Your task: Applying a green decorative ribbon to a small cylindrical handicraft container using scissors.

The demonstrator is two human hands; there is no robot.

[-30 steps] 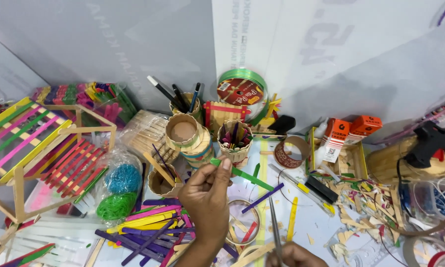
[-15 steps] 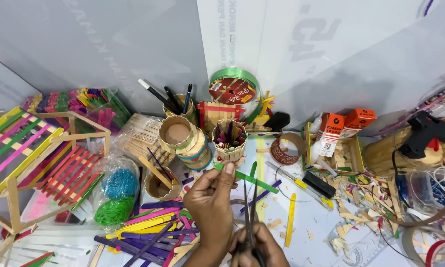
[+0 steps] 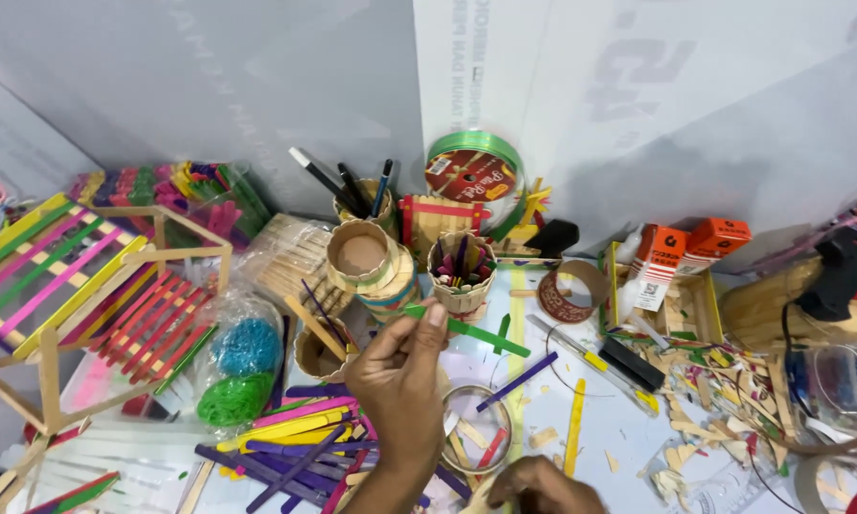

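Head view looks down on a crowded worktop [image 3: 543,400], told here from left to right. At the far left stands a frame of wooden sticks [image 3: 86,286] with slats in pink, green, yellow and red. Just right of it lies a clear bag [image 3: 233,366] holding blue and green bands. Behind the bag a bundle of plain sticks [image 3: 286,257] lies flat. Below the bag a heap of purple, yellow and pink sticks [image 3: 290,452] is spread on the worktop.

Left hand [image 3: 400,381] rises from the bottom edge near the middle, fingers curled, with the thumb and forefinger pinched on one end of a green stick [image 3: 467,328]. That stick is held above the worktop and slopes down toward the right, just in front of two cups. One is a round cup [image 3: 367,262] built of sticks, with a striped side; the smaller cup [image 3: 462,276] beside it is full of coloured sticks. Behind them a pen pot [image 3: 367,205] holds dark pens, and a green-rimmed reel [image 3: 473,171] leans on the wall.

Right hand [image 3: 543,487] shows only as knuckles at the bottom edge; whether it grips anything cannot be told. Near it lie a clear round lid [image 3: 476,433], a purple stick [image 3: 519,379] and a yellow stick [image 3: 573,428]. Farther right sit a tape roll [image 3: 571,290], two orange boxes [image 3: 690,247] and a litter of wood scraps [image 3: 714,400].
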